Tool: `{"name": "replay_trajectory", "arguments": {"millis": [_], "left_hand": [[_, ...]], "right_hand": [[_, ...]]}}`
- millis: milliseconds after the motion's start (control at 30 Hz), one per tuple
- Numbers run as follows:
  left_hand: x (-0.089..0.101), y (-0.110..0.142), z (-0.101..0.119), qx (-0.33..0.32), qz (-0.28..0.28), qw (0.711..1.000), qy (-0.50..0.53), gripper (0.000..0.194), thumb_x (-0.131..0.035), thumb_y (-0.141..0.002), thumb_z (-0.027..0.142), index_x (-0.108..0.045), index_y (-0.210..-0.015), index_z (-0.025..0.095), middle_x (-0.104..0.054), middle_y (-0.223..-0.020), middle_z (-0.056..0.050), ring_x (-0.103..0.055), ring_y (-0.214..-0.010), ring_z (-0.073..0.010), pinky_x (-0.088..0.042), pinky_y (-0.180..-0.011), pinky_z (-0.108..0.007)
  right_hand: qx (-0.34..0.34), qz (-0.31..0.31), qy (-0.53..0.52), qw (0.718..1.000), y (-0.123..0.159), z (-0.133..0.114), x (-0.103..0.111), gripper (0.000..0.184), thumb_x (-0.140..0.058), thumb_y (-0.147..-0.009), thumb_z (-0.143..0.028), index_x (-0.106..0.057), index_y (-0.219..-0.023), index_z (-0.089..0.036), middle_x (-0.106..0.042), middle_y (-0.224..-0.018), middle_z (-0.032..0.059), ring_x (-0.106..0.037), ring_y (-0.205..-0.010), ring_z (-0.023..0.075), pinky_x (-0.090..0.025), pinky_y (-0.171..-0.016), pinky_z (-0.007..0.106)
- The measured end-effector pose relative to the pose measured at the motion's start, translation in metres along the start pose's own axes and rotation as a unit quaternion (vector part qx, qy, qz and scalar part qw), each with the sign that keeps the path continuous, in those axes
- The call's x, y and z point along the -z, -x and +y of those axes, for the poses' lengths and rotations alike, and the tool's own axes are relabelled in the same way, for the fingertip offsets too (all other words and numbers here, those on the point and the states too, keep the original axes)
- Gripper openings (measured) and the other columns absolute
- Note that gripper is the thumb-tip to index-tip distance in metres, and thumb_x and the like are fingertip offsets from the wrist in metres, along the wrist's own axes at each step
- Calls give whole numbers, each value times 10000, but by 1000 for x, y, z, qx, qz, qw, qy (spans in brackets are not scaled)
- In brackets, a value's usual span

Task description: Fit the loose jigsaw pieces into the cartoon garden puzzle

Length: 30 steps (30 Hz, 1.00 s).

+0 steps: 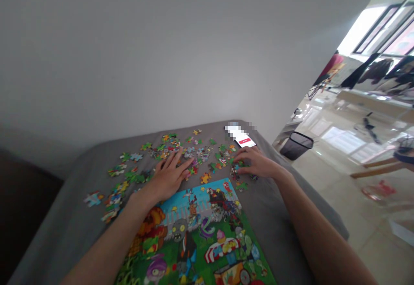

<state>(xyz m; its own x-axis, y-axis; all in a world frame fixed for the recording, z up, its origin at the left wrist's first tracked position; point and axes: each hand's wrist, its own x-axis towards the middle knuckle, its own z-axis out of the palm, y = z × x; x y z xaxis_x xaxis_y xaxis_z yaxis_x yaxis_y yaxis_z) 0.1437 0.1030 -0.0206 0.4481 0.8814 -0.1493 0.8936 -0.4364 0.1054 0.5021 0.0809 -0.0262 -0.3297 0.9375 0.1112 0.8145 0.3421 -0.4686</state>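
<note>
"Position of the puzzle pieces (205, 178)?"

"Scattered on grey cloth (82, 173), mostly beyond and to the left of the printed picture sheet (200, 237)."

"Left hand (170, 175)?"

"Palm down over pieces, fingers spread apart, gripping none."

"Right hand (257, 162)?"

"Fingers half curled at pieces near the phone (241, 136); whether one is held cannot be told."

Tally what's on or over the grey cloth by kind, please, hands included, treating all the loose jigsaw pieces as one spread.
Left hand and right hand: 2
Smartphone: 1
Cartoon zombie picture sheet: 1
Spread of jigsaw pieces: 1, too jumbled to count singly
Total: 5
</note>
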Motion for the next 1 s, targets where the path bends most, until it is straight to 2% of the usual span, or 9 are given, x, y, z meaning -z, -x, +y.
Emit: {"name": "replay_trajectory", "arguments": {"millis": [133,300,367,467,533,633,700,767,1000], "left_hand": [[5,2,-3,-15,-5,1000,25,509,-314,-1097,413,-418,-1594,376,-64,-1760,-15,-130,-1616,-307,-198,-1271,-543],[15,4,-7,-31,-20,998,54,526,-284,-1093,430,-449,-1583,340,-120,-1760,-44,-171,-1609,-298,-200,-1278,-535],[20,5,-9,-31,-32,997,62,532,-289,-1087,439,-452,-1582,333,-111,-1761,-48,-163,-1611,-300,-211,-1275,-544],[28,5,-12,-24,-45,997,65,529,-327,-1072,425,-469,-1572,325,-94,-1762,-48,-125,-1616,-312,-210,-1271,-565],[32,6,-14,-20,-50,997,59,527,-345,-1065,422,-474,-1567,325,-100,-1761,-49,-97,-1620,-308,-196,-1272,-573],[36,7,-15,-19,-62,997,45,544,-372,-1058,468,-453,-1579,331,-121,-1757,-56,-41,-1624,-305,-163,-1273,-592],[37,8,-15,-16,-70,997,38,567,-389,-1052,501,-430,-1592,333,-117,-1756,-58,-7,-1624,-309,-139,-1274,-599],[37,9,-14,-9,-79,996,34,585,-388,-1051,523,-402,-1606,338,-102,-1757,-53,18,-1623,-312,-121,-1273,-610],[35,11,-6,-15,-93,995,17,614,-386,-1052,577,-359,-1624,355,-87,-1757,-27,65,-1616,-333,-95,-1277,-611]], "right_hand": [[2,-3,-11,1000,-3,1,-6,244,-804,-830,-426,-812,-1042,-305,-690,-1305,89,-567,-1265,347,-368,-1124,599],[7,18,-47,999,-5,-5,-8,197,-805,-802,-386,-785,-954,-263,-731,-1215,93,-613,-1191,328,-378,-1108,580],[6,29,-72,997,-6,-9,-10,172,-798,-794,-370,-756,-899,-240,-754,-1082,84,-650,-1071,296,-444,-1034,528],[-6,44,-126,991,-8,-16,-12,171,-734,-835,-382,-715,-846,-212,-721,-823,53,-650,-801,230,-521,-799,406],[-13,57,-167,984,-8,-21,-13,226,-683,-873,-412,-721,-942,-200,-691,-778,36,-619,-713,197,-509,-699,357],[-15,72,-227,971,-8,-31,-15,373,-633,-904,-447,-696,-1180,-204,-696,-890,42,-611,-721,177,-506,-672,335],[-16,63,-265,962,-8,-39,-16,398,-627,-910,-458,-675,-1228,-223,-699,-971,48,-626,-728,166,-521,-668,328],[-22,43,-300,953,-6,-46,-17,367,-660,-894,-470,-670,-1176,-235,-700,-1011,46,-660,-745,159,-544,-669,317],[-34,-67,-370,926,-3,-69,-23,324,-792,-825,-484,-642,-851,-198,-705,-722,7,-663,-635,129,-530,-601,252]]}}
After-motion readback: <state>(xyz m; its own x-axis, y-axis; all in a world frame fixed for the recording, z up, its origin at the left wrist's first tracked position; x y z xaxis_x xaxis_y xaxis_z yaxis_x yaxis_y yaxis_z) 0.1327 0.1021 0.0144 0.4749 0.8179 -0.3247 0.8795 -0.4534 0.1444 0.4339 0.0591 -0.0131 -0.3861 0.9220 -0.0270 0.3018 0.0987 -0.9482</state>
